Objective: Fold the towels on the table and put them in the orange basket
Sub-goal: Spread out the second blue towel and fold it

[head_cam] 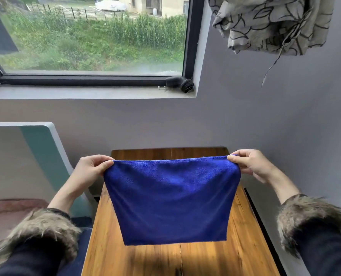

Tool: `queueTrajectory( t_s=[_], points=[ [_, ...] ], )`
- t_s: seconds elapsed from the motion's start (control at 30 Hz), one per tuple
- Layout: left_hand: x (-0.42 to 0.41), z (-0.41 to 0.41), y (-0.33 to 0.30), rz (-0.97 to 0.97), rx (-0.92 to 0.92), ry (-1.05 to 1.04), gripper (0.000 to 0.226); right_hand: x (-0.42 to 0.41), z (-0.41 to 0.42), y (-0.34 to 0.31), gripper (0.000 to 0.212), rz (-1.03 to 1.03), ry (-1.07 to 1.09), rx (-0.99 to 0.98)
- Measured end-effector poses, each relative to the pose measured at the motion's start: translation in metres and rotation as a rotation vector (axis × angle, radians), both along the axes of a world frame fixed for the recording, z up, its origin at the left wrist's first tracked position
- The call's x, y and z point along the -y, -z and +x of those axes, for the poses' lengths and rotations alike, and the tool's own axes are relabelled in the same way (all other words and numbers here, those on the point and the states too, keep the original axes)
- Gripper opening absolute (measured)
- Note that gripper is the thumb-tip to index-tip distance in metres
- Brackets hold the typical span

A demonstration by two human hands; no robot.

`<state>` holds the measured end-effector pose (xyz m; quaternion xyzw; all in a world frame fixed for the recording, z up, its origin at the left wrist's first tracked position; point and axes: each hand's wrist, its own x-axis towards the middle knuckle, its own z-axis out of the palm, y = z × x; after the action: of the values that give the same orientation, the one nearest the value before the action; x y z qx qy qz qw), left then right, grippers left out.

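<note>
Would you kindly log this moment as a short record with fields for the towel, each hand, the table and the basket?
towel: blue towel, held up by its top corners, hanging above the table
left hand: left hand pinches the top left corner
right hand: right hand pinches the top right corner
table: wooden table, under the towel
basket: not in view

Lighting: soft daylight, evenly bright.
We note the window (90, 36) as source, a towel-shaped shadow on the table (245, 246), wide-angle bending at edges, slight softness throughout.

Ahead of me: window (90, 36) onto greenery, black brush (182, 84) on its sill (76, 92), leaf-print curtain (269, 22) bunched upper right.
</note>
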<state>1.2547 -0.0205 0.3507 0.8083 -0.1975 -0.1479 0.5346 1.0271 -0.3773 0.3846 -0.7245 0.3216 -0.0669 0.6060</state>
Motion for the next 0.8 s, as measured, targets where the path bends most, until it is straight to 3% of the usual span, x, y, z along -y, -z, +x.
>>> queueTrajectory(
  t_s=[0.27,0.53,0.67,0.8],
  points=[
    [0.044,0.031,0.107,0.237,-0.039,-0.061,0.011,0.020,0.047,0.121,0.010,-0.029,0.123,-0.178],
    [0.099,0.103,0.205,0.354,0.076,-0.153,0.008,0.075,0.131,0.245,0.006,-0.228,0.176,-0.139],
    [0.122,0.129,0.242,0.384,0.120,-0.203,0.015,0.092,0.162,0.283,0.008,-0.254,0.221,-0.115],
    [0.138,0.144,0.268,0.430,0.206,-0.251,0.025,0.100,0.184,0.301,0.023,-0.449,0.263,-0.173]
  ],
)
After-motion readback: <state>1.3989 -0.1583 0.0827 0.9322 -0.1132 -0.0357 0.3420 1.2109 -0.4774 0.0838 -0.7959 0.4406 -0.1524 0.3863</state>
